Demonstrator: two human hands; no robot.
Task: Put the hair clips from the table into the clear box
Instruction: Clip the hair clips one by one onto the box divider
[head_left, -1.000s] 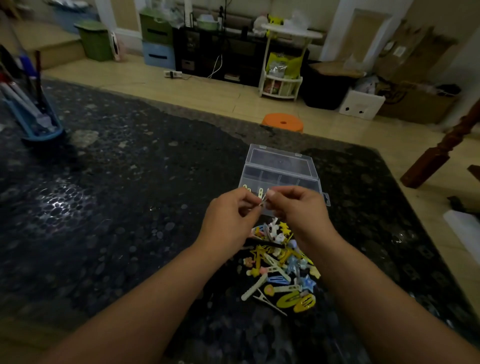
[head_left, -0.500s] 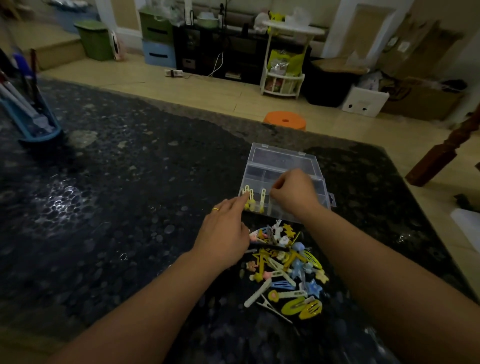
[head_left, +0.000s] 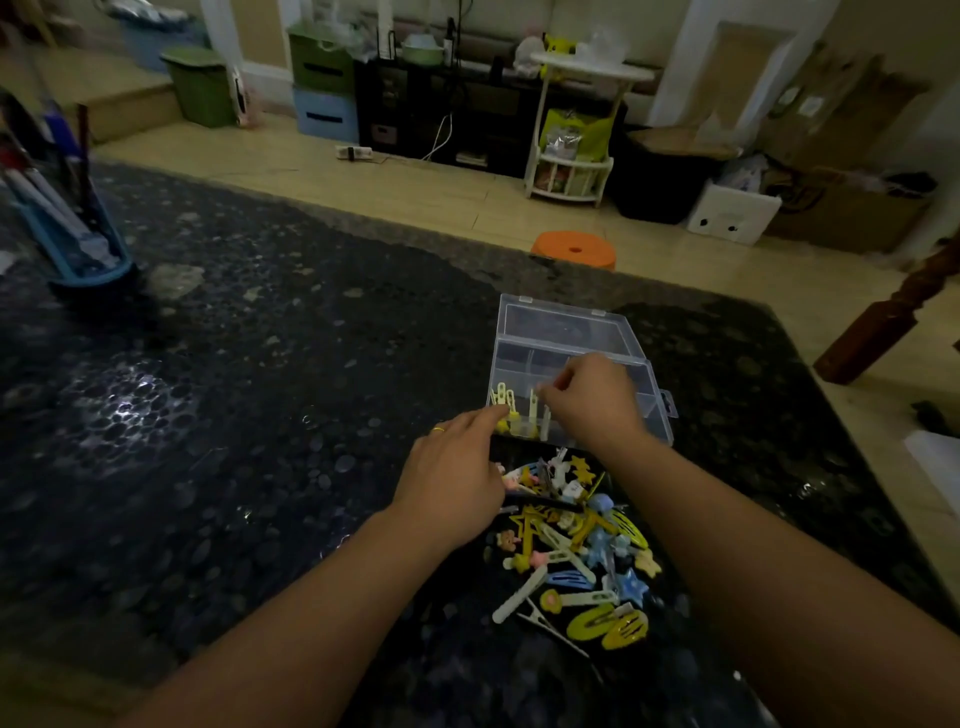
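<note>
Our right hand pinches a small clip over the clear box, our left hand lies flat beside it, while light, stiff, slippery hair clips heaped between our wrists want edge pinches.

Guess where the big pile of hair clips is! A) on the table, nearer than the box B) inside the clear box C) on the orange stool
A: the pile of hair clips lies on the dark table, nearer the camera than the clear box.
</note>
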